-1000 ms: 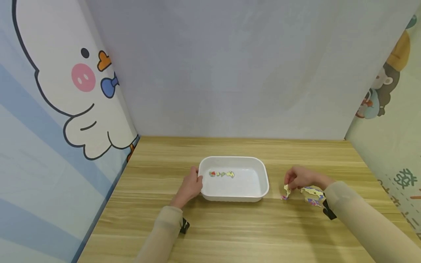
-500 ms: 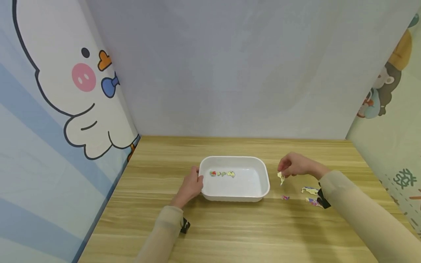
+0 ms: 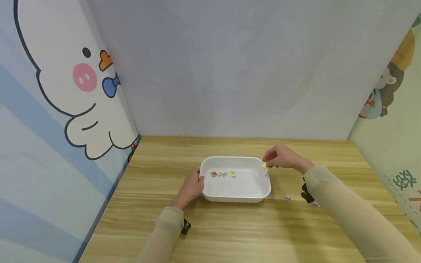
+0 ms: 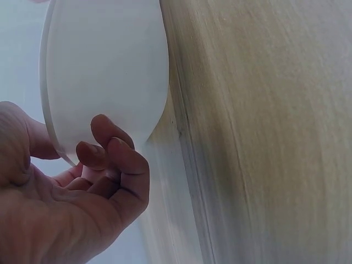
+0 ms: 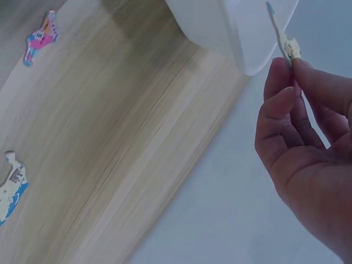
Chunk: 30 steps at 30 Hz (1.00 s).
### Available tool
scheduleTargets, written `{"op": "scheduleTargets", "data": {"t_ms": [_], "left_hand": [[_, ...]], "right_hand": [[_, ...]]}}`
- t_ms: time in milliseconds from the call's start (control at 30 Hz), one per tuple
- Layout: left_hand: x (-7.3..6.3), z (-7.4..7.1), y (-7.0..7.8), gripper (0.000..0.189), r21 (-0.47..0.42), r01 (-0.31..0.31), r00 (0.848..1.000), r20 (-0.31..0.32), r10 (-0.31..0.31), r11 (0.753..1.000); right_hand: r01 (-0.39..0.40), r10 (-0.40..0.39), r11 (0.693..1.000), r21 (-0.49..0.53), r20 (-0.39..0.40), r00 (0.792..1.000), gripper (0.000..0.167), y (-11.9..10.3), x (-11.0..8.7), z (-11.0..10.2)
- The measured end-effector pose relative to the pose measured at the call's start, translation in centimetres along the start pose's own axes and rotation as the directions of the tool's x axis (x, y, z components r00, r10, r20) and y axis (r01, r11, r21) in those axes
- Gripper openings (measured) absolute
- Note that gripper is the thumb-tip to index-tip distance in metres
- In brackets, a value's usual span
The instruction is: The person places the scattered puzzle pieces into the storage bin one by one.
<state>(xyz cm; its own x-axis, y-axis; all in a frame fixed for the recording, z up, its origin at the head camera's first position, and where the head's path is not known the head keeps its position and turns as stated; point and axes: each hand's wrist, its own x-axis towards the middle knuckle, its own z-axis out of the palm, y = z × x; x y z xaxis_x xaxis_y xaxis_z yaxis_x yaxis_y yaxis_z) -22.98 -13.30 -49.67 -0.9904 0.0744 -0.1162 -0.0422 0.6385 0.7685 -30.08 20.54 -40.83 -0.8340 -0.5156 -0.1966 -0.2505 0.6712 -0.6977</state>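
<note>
A white rectangular plastic tub [image 3: 235,199] sits mid-table. My left hand [image 3: 192,185] grips its left end, thumb at the rim and fingers curled against the outer wall, as the left wrist view shows. Between thumb and fingertips my right hand [image 3: 283,157] pinches a thin, pale yellow irregular puzzle piece [image 5: 291,48], held over the tub's right rim. Inside the tub several small pieces lie in a row, among them a red and green piece [image 3: 213,174] and a larger pale yellow piece [image 3: 232,174].
On the wooden table [image 3: 230,233], right of the tub, lies a small pink piece [image 3: 287,198]. A cream and blue piece [image 5: 15,190] shows in the right wrist view. Another pinkish piece [image 3: 315,204] is partly hidden by my right forearm. A grey backdrop rises behind the table.
My right hand has lifted the pale yellow puzzle piece off the table and carried it left to the tub's right rim. The left hand has stayed on the tub.
</note>
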Motion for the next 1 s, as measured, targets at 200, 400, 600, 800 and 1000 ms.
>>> {"op": "scheduleTargets", "data": {"t_ms": [200,400,600,800,1000], "left_hand": [[0.0,0.0,-0.1,0.03,-0.01,0.015,1.0,-0.006,-0.015,1.0],[-0.2,-0.2,0.1,0.029,-0.011,0.015,1.0,-0.011,-0.016,1.0],[-0.1,-0.2,0.1,0.028,-0.014,-0.015,1.0,-0.003,0.015,1.0],[-0.2,-0.3,0.1,0.027,-0.019,-0.011,1.0,0.002,0.011,1.0],[-0.3,-0.4,0.0,0.025,-0.023,-0.03,1.0,-0.003,0.03,0.999]], "right_hand": [[-0.029,0.028,0.999,-0.044,-0.016,0.999,0.007,-1.1,2.0,1.5],[-0.036,0.035,0.995,-0.09,-0.01,0.999,0.007,-2.2,3.8,3.5],[-0.054,0.05,0.985,-0.166,-0.026,0.998,0.011,-2.5,5.0,5.1],[-0.088,0.083,0.981,-0.174,-0.035,0.996,0.01,-2.9,5.6,6.2],[-0.086,0.081,0.975,-0.206,-0.033,0.996,0.012,-2.8,6.1,6.6]]}}
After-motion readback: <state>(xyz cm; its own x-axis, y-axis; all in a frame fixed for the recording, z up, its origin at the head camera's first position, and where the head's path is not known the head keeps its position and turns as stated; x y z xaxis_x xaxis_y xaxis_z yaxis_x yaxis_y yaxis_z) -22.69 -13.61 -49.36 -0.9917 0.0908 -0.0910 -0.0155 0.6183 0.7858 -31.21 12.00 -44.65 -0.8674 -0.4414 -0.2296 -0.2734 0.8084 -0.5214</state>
